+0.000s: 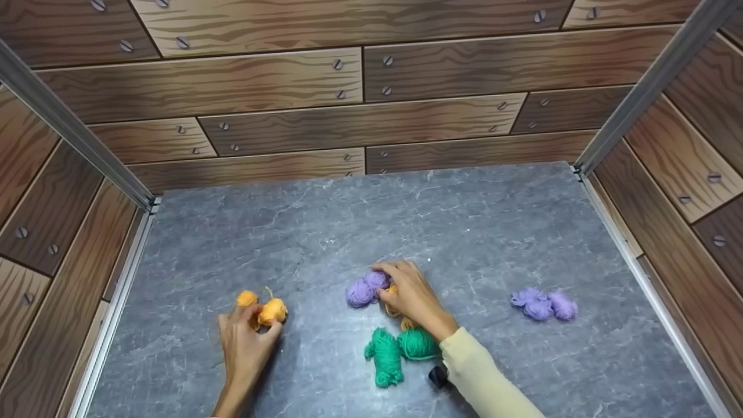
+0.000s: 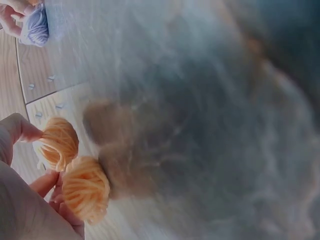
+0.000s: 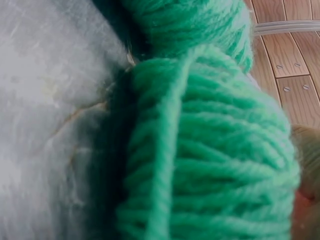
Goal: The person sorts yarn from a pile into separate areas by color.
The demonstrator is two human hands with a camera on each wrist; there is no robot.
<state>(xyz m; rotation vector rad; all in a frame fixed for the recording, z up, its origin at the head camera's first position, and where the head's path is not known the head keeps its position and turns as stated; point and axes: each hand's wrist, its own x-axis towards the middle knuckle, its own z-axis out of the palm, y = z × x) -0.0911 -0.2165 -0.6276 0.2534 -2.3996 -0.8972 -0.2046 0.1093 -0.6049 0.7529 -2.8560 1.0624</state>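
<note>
My left hand [image 1: 246, 342] pinches a small orange yarn ball [image 1: 273, 312] between thumb and fingers. A second orange yarn ball [image 1: 246, 298] lies just beyond the fingers; the left wrist view shows the two side by side. Over the middle of the table, my right hand [image 1: 412, 293] has its thumb and fingertips round the right-hand purple yarn ball [image 1: 377, 280]. Another purple yarn ball [image 1: 361, 293] touches it on the left. Orange yarn [image 1: 407, 323] shows under the right palm, mostly hidden. Close below the right wrist are two green yarn bundles [image 1: 387, 357] [image 1: 418, 343].
A purple yarn cluster [image 1: 534, 303] lies at the right of the grey marbled table [image 1: 325, 232]. A small black object [image 1: 438, 377] is beside the right sleeve. Wood-patterned walls [image 1: 278, 81] and metal rails [image 1: 644, 87] bound the table.
</note>
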